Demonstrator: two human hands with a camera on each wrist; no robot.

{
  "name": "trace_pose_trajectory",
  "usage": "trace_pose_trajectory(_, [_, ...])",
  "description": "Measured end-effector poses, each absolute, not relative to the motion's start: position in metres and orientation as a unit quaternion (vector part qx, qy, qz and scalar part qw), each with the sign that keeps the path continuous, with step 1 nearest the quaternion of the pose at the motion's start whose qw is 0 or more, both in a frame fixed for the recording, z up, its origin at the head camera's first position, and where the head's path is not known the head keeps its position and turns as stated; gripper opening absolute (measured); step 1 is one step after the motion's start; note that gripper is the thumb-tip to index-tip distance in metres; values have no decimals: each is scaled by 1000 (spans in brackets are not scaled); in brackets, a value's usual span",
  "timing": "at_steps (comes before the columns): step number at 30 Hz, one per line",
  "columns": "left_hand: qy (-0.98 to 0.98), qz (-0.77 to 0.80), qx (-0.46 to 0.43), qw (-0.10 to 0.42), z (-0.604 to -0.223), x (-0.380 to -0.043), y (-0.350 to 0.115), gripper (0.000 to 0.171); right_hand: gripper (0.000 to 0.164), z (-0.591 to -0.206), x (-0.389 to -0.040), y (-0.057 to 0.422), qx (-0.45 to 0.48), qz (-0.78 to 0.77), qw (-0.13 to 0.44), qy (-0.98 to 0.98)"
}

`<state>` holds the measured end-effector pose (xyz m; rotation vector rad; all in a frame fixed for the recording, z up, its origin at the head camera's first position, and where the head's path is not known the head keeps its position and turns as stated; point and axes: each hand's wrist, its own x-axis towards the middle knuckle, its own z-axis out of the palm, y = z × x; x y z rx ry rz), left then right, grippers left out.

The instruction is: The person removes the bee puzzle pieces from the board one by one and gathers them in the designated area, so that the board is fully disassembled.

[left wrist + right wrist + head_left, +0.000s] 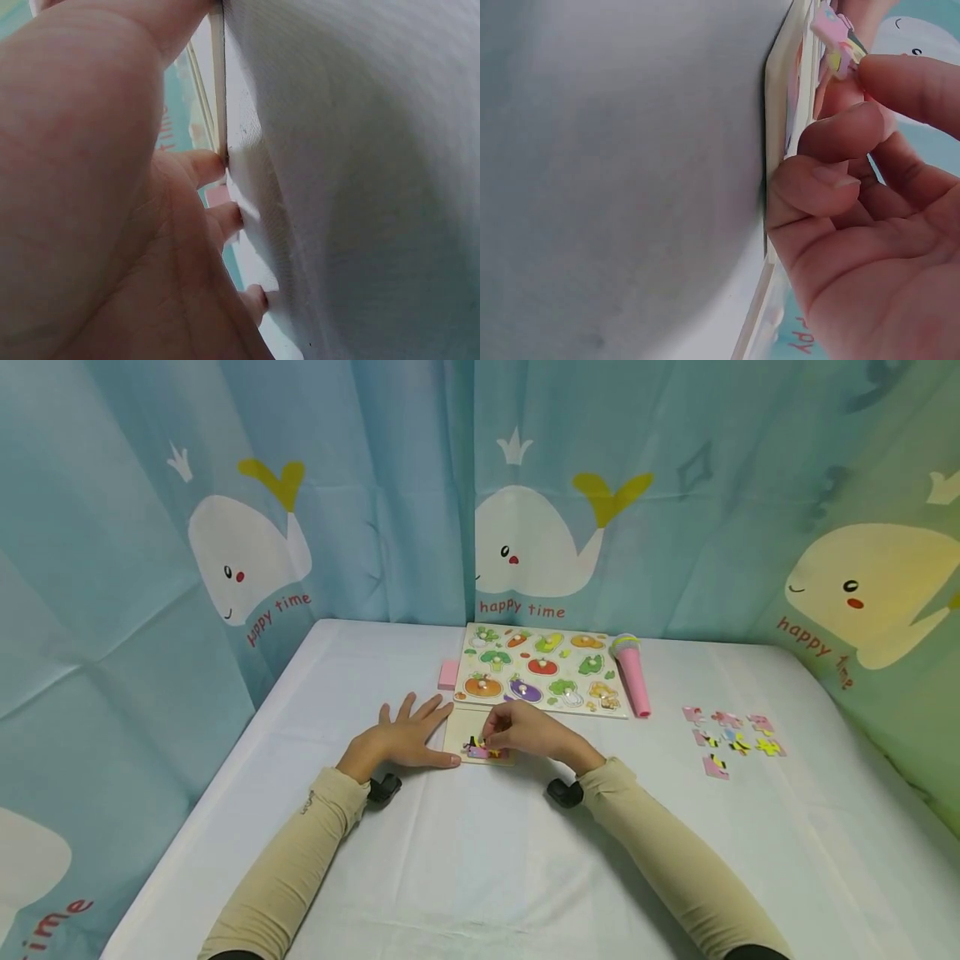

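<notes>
My left hand [408,737] lies flat with fingers spread at the left side of a small wooden puzzle board [462,724], its thumb along the lower left corner. In the left wrist view, the left fingertips [256,295] press down on the white cloth and by the board's edge. Over the board, my right hand [528,729] pinches a jigsaw piece [834,34] between thumb and forefinger; the piece is pink with yellow and dark parts, tilted above the board in the right wrist view. Pink printed pieces [477,752] lie along the board's near edge, partly hidden by the right hand.
Behind the small board lies a larger vegetable peg puzzle [498,642], with a pink block [447,674] at its left and a pink toy microphone [635,681] at its right. Several loose jigsaw pieces [738,742] lie on the right of the white-covered table [480,877]. Curtains [405,485] surround it.
</notes>
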<state>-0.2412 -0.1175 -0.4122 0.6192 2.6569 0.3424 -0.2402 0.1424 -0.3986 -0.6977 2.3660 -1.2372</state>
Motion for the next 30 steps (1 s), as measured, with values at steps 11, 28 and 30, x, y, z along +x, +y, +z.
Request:
trace_pose_trajectory(11, [948,126,219,196,-407,-237,-116,105,5,-394,-236,154,-240,-471,178,830])
trace_pose_trajectory(28, [948,129,217,196,-407,-236,-116,105,10,-378,-235,190,-196,-513,153,822])
trace_pose_trajectory(30, [947,131,217,197,-407,-236,-116,105,11,-375,-235,196,-190,-517,147,821])
